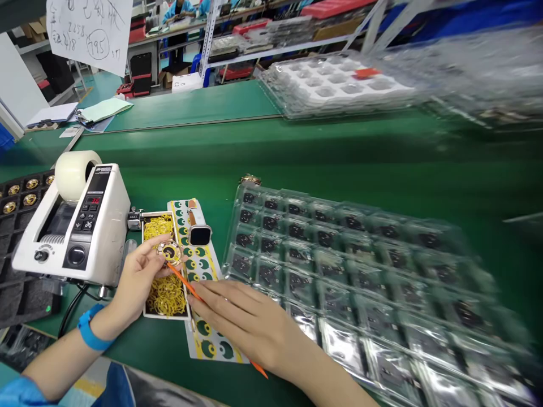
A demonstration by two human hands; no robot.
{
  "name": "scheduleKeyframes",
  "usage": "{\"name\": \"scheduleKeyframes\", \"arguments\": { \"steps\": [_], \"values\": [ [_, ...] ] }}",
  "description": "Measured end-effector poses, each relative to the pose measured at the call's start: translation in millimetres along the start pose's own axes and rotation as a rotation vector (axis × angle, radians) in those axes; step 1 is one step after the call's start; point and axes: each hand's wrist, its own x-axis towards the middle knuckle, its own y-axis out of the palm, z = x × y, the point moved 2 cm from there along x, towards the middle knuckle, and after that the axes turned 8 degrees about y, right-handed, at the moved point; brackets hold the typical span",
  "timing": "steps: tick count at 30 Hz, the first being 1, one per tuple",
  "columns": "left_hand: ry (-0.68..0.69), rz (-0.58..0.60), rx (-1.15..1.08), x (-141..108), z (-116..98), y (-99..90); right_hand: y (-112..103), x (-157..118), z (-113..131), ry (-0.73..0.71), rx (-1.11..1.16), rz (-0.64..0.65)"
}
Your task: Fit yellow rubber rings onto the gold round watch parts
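My left hand (144, 268), with a blue band on its wrist, pinches a round gold-rimmed watch part (169, 252) with a yellow ring on its face. An orange pick-like stick (185, 281) is in my right hand (250, 322), its tip touching the watch part. Below both hands lies a white box (167, 317) of small yellow rings (168, 294). Beside it is a sheet of green and yellow stickers (215, 346). A smartwatch (199, 234) with a brown and white strap rests on the sheet's upper part.
A white tape dispenser (95, 226) stands left, by a black foam tray (21, 232) of gold parts. Clear plastic trays (339, 265) with dark parts cover the right side. White trays (335, 79) are stacked behind; handwritten paper (91, 34) hangs upper left. People sit far back.
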Motion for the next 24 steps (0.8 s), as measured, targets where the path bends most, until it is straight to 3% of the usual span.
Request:
{"name": "scheduleKeyframes", "arguments": {
  "steps": [4, 8, 13, 18, 24],
  "values": [
    [-0.026, 0.020, -0.029, 0, -1, 2.0, -1, 0, 2, 0.026, 0.061, -0.031],
    [-0.012, 0.066, 0.002, -3, -2, 5.8, -6, 0, 1, 0.251, 0.245, -0.215],
    [-0.003, 0.164, 0.003, -10, -1, 13.3, -5, 2, 1, 0.388, 0.339, -0.267],
    [-0.007, 0.210, 0.026, -11, 3, 15.4, 5, 2, 3, 0.318, 0.229, -0.337],
    [-0.017, 0.134, 0.067, -8, 10, 8.3, 14, 0, 11, 0.050, -0.136, -0.188]
  ]
}}
